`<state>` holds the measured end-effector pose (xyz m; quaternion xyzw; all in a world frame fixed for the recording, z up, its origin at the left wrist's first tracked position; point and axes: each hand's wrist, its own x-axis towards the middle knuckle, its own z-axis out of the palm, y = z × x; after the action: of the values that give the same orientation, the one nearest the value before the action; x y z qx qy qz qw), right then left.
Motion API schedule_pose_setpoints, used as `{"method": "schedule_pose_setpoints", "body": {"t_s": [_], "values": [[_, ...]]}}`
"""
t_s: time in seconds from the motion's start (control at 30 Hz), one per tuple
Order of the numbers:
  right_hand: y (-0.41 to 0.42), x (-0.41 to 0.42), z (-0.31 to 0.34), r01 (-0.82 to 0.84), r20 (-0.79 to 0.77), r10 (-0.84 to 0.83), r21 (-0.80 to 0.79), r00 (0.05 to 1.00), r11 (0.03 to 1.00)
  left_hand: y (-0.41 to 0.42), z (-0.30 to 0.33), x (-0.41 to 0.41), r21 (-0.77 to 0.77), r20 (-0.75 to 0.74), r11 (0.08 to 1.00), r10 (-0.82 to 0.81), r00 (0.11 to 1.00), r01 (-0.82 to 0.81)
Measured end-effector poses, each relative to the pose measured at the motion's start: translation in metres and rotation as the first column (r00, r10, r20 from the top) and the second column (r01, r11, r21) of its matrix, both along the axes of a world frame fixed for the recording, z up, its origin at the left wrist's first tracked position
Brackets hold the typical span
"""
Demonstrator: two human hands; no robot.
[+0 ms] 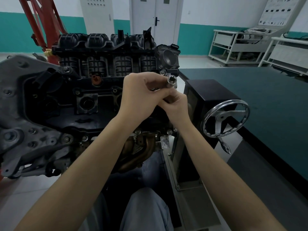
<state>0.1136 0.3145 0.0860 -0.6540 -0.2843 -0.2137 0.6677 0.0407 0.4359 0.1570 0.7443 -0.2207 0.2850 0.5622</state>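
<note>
**The socket in my fingers**

I hold a small, shiny steel socket [171,79], a short round tube with a polished rim. Its open mouth is tipped up and towards me, so I can see into the dark, notched hollow inside. It is tilted, with the open end up and to the right. The fingers of my left hand [138,95] curl round its body and hide most of it. My right hand [177,106] pinches the lower end, which is blurred. It is lifted in the air, resting on nothing.
</note>
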Motion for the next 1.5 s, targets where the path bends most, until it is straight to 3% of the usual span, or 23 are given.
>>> {"method": "schedule_pose_setpoints", "body": {"t_s": [0.17, 0.37, 0.57, 0.77, 0.93, 1.13, 1.33, 1.5], "values": [[-0.0012, 0.0014, -0.0005, -0.015, -0.018, 0.015, 0.003, 1.000, 1.000, 0.0000, -0.0002, 0.0000, -0.015, -0.046, 0.992, -0.129, 0.991, 0.128], [-0.0012, 0.0007, -0.0009, 0.010, -0.009, -0.010, 0.004, 1.000, 1.000, -0.0017, -0.0007, -0.0020, 0.072, 0.043, 0.995, 0.065, 0.997, -0.068], [-0.0017, 0.0007, -0.0008, 0.006, -0.001, -0.006, -0.012, 1.000, 1.000, -0.0017, -0.0002, -0.0013, 0.018, -0.057, 0.989, -0.145, 0.988, 0.146], [-0.0016, 0.0017, -0.0008, 0.029, 0.025, -0.029, -0.010, 0.999, 1.000, -0.0004, -0.0001, -0.0012, 0.010, -0.003, 1.000, 0.020, 1.000, -0.020], [-0.0024, 0.0029, -0.0024, 0.000, 0.013, 0.000, -0.027, 1.000, 1.000, 0.0003, -0.0009, -0.0005, -0.004, -0.033, 0.991, -0.137, 0.990, 0.137], [-0.0021, 0.0026, -0.0020, 0.033, 0.010, -0.033, -0.013, 0.999, 0.999, -0.0021, -0.0011, -0.0015, 0.096, 0.046, 0.992, 0.081, 0.996, -0.085], [-0.0033, 0.0054, -0.0037, -0.008, 0.009, 0.008, -0.026, 1.000, 1.000, 0.0009, -0.0038, -0.0007, -0.015, -0.029, 0.993, -0.115, 0.993, 0.115], [-0.0024, 0.0037, -0.0033, 0.008, 0.017, -0.008, 0.006, 1.000, 1.000, -0.0040, -0.0055, -0.0022, 0.006, 0.039, 1.000, 0.011, 0.999, -0.011]]}}
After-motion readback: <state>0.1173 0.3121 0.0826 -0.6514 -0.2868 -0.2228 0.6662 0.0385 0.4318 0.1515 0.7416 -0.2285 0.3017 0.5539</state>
